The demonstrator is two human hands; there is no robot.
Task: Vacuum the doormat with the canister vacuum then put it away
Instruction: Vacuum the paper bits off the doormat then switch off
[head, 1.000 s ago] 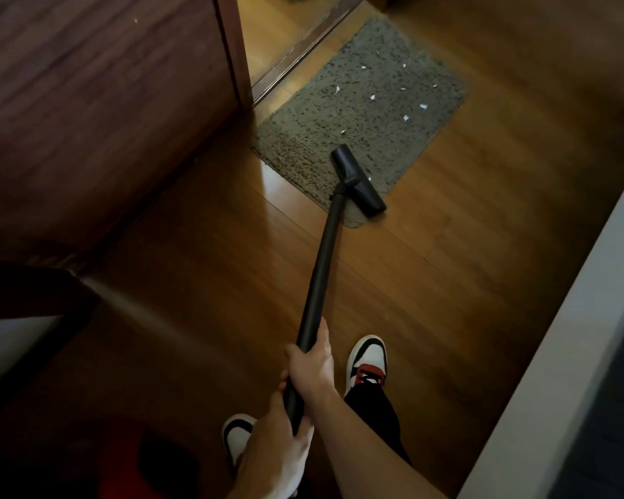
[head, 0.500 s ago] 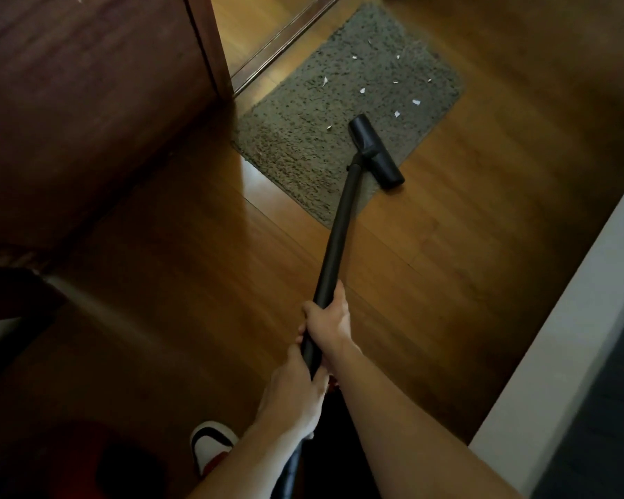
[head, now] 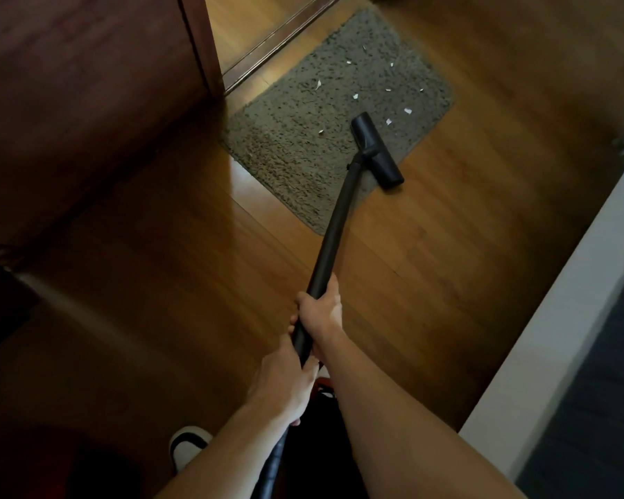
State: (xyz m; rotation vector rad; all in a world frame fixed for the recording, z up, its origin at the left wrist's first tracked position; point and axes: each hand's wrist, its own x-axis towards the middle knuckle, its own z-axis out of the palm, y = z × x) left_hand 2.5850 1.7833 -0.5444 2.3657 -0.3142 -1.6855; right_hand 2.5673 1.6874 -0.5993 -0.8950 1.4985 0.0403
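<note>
Head view, looking down. Both hands grip the black wand [head: 334, 225] of the vacuum. The right hand [head: 319, 311] is wrapped around the tube higher up. The left hand [head: 285, 383] is curled around it just below, at about 7 o'clock from the right, and the two nearly touch. A ribbed hose [head: 271, 470] leaves the frame at 6 o'clock beneath the left forearm.

From the grip, the wand runs up toward 1 o'clock to the floor nozzle [head: 375, 151]. The nozzle lies well apart from the hands, on the near right corner of the grey doormat [head: 303, 149]. Its far end rests on the pile; its near end overhangs the wooden floor [head: 447, 264]. White paper scraps [head: 355, 96] are scattered on the mat beyond the nozzle, from its 10 to its 1 o'clock.

The mat lies at 12 o'clock in the frame, beside a dark wooden door [head: 87, 102] at 10 o'clock. A white wall edge [head: 555, 336] runs along 4 o'clock. A white shoe [head: 186, 448] shows at 7 o'clock. A dim red shape [head: 51, 466] at 8 o'clock may be the canister, but the shadow is too deep to tell.
</note>
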